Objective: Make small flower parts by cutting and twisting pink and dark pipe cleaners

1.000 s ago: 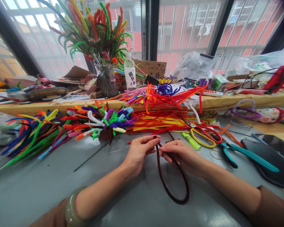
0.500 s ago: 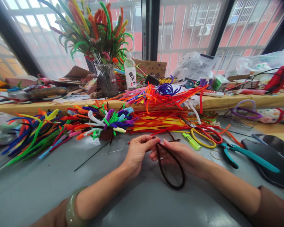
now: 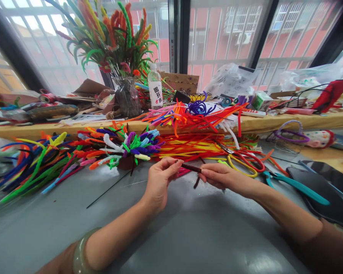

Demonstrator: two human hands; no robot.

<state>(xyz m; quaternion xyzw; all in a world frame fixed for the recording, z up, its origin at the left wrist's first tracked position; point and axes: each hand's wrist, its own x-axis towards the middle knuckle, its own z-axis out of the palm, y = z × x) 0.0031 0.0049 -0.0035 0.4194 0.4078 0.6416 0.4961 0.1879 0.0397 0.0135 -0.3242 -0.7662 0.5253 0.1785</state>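
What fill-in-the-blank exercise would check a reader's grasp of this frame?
1. The left hand and the right hand together pinch one dark ___.
2. The green bangle sits on the ___ wrist.
3. On the back ledge, the water bottle stands to the ___ of the glass vase.
Missing words: pipe cleaner; left; right.

both hands [image 3: 188, 179] raised, fingertips pinched together

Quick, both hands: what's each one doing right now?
Left hand: closed, pinching the brown pipe cleaner.
Right hand: closed, pinching the same pipe cleaner.
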